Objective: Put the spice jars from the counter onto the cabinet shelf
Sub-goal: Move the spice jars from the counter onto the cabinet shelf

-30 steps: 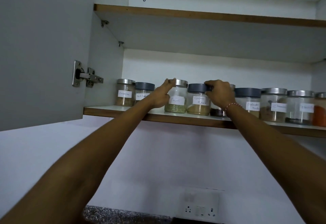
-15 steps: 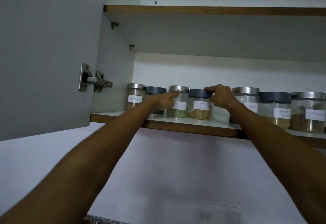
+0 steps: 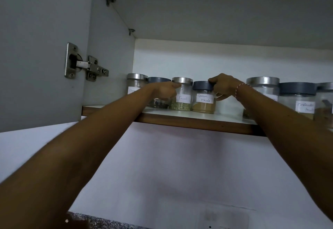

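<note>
- Clear glass jar with brushed steel lid and white paper label "Fennel" (image 3: 182, 94): round, upright on the shelf, greenish seeds at its base; left hand (image 3: 166, 91) presses against its left side, fingers curled together, one fingertip on the lid rim.
- Clear glass jar with matte dark grey lid, labelled "Garam Masala" (image 3: 204, 97): tan powder inside, touching the Fennel jar; right hand (image 3: 224, 86) grips it, fingers hooked over the lid's right edge, thumb low on the glass.
- White laminate cabinet shelf with brown wood front edge (image 3: 196, 122): the two jars stand set back from the lip.
- Red-and-white thread band (image 3: 239, 89): round the right wrist.
- Further glass jars, steel and grey lids: two (image 3: 137, 84) at left against the side wall, others (image 3: 297, 97) at right, with an open gap just right of the Garam Masala jar.
- Steel hinge (image 3: 84, 66): on the open grey door.
</note>
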A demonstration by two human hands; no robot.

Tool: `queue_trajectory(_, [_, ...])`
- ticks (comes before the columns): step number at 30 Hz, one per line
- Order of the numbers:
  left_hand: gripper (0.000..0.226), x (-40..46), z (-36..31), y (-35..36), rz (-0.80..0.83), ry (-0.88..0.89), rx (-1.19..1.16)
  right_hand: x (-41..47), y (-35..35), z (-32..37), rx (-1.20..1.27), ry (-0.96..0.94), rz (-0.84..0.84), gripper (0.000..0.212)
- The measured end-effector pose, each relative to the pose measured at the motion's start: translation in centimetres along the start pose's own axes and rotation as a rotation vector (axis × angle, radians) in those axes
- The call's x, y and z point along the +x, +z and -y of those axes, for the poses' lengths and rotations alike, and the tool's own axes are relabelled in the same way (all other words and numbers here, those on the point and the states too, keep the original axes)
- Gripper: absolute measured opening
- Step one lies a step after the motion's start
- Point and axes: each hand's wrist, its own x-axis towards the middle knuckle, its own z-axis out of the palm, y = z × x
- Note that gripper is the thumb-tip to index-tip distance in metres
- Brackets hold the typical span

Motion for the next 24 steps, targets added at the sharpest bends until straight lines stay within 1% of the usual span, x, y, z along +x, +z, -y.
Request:
queue_trajectory(4, [0.067,0.1,0.2,-0.2,-0.017,0.021,0.03,-0.5,0.5,-0.3,-0.047,-0.004,0.013,0.053])
queue_trajectory(6, [0.066,0.1,0.6,-0.4,-0.044,0.01,0.057,-0.8,0.8,-0.3,-0.154,-0.033,-0.024,0.053])
queue_trajectory(8, [0.061,-0.1,0.7,-0.2,-0.108,0.032,0.114,-1.3,1.0,-0.2,-0.261,-0.077,-0.074,0.051])
queue_trajectory(11, [0.056,-0.3,0.5,0.4,-0.189,0.073,0.232,-2.3,0.8,-0.5,-0.281,-0.099,-0.117,0.061])
queue_trajectory(14, [0.061,-0.6,-0.2,1.4,-0.206,0.118,0.337,-3.8,0.0,-1.4,-0.284,-0.163,-0.152,0.067])
queue_trajectory(17, [0.063,-1.2,-1.8,2.5,-0.267,0.21,0.368,-5.3,-0.7,-2.1,-0.297,-0.229,-0.187,0.067])
queue_trajectory(19, [0.062,-1.4,-3.4,3.2,-0.309,0.219,0.368,-6.5,-1.0,-2.2,-0.284,-0.259,-0.202,0.066])
queue_trajectory(21, [0.062,-1.4,-5.4,4.1,-0.302,0.217,0.364,-7.6,-1.5,-2.4,-0.307,-0.291,-0.239,0.064])
queue_trajectory(24, [0.063,-1.2,-8.8,5.6,-0.28,0.249,0.344,-9.1,-4.2,-4.1,-0.332,-0.292,-0.405,0.061])
